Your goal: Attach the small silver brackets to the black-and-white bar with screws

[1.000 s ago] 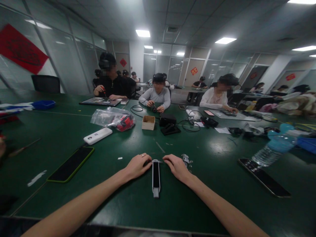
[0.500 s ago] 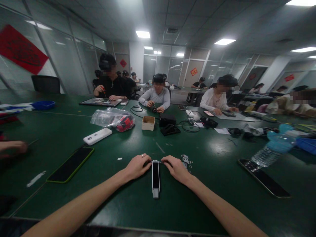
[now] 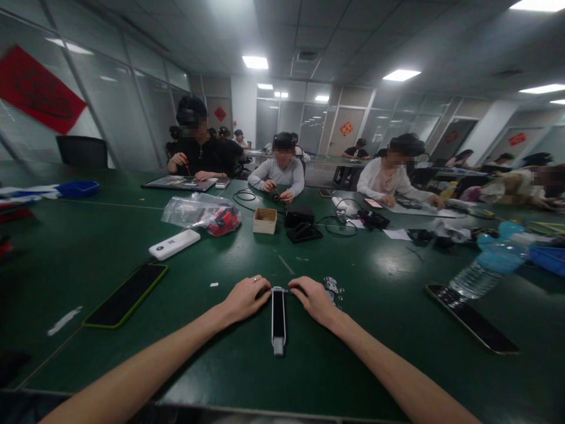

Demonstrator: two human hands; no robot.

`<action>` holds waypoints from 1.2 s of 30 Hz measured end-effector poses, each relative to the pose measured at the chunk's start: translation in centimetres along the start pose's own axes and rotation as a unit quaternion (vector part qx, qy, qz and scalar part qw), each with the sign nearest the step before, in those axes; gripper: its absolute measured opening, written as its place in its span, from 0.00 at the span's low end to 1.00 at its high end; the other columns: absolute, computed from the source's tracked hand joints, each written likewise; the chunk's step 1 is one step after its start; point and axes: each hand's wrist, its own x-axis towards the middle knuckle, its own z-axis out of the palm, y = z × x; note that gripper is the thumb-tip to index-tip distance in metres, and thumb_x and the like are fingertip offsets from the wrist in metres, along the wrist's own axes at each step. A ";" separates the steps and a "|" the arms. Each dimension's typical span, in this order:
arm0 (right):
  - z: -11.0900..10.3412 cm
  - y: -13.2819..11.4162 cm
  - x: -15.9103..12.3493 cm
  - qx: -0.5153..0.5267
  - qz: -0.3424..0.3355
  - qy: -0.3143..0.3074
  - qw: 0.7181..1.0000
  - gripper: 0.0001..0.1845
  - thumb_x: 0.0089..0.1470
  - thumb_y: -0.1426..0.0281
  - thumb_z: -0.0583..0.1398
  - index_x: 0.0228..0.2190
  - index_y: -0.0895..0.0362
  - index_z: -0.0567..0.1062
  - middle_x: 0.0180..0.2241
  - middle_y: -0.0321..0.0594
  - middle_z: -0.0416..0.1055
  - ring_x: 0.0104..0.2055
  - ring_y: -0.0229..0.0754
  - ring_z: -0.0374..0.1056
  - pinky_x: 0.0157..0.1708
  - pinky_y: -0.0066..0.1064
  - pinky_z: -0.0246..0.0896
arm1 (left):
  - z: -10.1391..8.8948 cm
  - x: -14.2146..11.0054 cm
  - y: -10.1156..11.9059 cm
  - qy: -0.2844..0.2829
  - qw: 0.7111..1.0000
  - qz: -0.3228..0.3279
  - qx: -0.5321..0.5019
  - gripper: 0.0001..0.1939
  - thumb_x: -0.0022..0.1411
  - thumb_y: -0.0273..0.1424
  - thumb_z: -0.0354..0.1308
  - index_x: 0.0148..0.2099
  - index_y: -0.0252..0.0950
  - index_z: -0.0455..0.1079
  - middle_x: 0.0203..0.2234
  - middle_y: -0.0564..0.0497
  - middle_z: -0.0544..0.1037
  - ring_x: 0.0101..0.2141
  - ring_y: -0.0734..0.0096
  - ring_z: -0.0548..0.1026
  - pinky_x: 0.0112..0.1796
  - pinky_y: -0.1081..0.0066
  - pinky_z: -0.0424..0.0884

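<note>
From the head view, we look across a dark green table (image 3: pixel 335 377) with both our hands low in the centre of the frame. Our left hand (image 3: pixel 247 296) lies just left of centre, a ring on one finger, its fingers bent and its fingertips at the upper left corner of a narrow device (image 3: pixel 278 321). Our right hand (image 3: pixel 312 296) mirrors it from the other side, fingertips drawn together at the device's upper right corner. We cannot tell whether either hand grips anything there, as the fingertips hide too much.

The device lies flat at lower centre, its long black face edged in pale grey, one end pointing down the frame. Just right of our right hand we see a cluster of small metallic parts (image 3: pixel 332 287); left of our left hand lies a small white scrap (image 3: pixel 214 285).

At centre left, a phone with a green edge (image 3: pixel 126 295) lies near a white power bank (image 3: pixel 175 244). Above these sits a clear plastic bag (image 3: pixel 188 210) with something red at its right end, then an open cardboard box (image 3: pixel 265 223) near the frame's centre. At right, a clear bottle (image 3: pixel 479 274) lies beside a dark phone (image 3: pixel 474 321).
</note>
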 end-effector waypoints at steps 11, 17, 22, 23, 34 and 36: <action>-0.3 -0.3 -0.1 0.003 -0.001 -0.019 1.000 0.09 0.56 0.74 0.57 0.39 0.58 0.74 0.38 0.42 0.74 0.41 0.42 0.69 0.44 0.36 0.66 | 0.0 0.1 0.0 -0.001 1.000 0.000 0.009 0.09 0.65 0.33 0.48 0.41 0.37 0.68 0.34 0.49 0.73 0.33 0.69 0.72 0.35 0.71 0.67; -0.2 -0.7 0.0 -0.002 -0.007 -0.017 1.000 0.09 0.56 0.75 0.57 0.39 0.58 0.74 0.37 0.43 0.74 0.40 0.42 0.69 0.43 0.35 0.66 | 0.2 0.0 -0.1 -0.001 1.000 0.001 0.003 0.08 0.65 0.33 0.49 0.42 0.37 0.67 0.34 0.50 0.73 0.33 0.69 0.72 0.34 0.72 0.66; -0.1 -0.9 0.1 -0.004 -0.026 -0.011 1.000 0.10 0.56 0.76 0.56 0.39 0.59 0.74 0.37 0.43 0.74 0.40 0.42 0.69 0.42 0.35 0.66 | 0.1 0.1 0.0 -0.002 1.000 -0.002 0.006 0.08 0.65 0.32 0.48 0.41 0.37 0.67 0.34 0.50 0.73 0.33 0.69 0.71 0.34 0.72 0.66; -0.1 -0.9 0.1 -0.006 -0.029 -0.010 1.000 0.10 0.56 0.76 0.55 0.39 0.58 0.74 0.37 0.43 0.74 0.40 0.42 0.69 0.42 0.35 0.65 | 0.1 0.1 0.0 -0.003 1.000 -0.002 0.006 0.09 0.65 0.32 0.48 0.41 0.37 0.67 0.34 0.50 0.73 0.33 0.69 0.71 0.35 0.72 0.66; 0.0 -1.0 0.3 -0.065 -0.046 -0.034 0.996 0.08 0.56 0.73 0.57 0.39 0.57 0.73 0.38 0.43 0.74 0.41 0.43 0.68 0.42 0.37 0.63 | -0.1 0.1 0.3 -0.008 1.000 0.003 0.006 0.09 0.65 0.33 0.48 0.42 0.36 0.67 0.35 0.49 0.73 0.34 0.68 0.72 0.35 0.71 0.67; 0.2 -1.1 0.3 -0.077 -0.054 -0.038 0.995 0.08 0.57 0.73 0.57 0.39 0.58 0.73 0.39 0.43 0.74 0.41 0.44 0.68 0.42 0.37 0.62 | -0.1 0.1 0.2 -0.007 1.000 0.002 0.005 0.09 0.65 0.33 0.48 0.42 0.36 0.67 0.35 0.49 0.73 0.33 0.68 0.72 0.34 0.71 0.66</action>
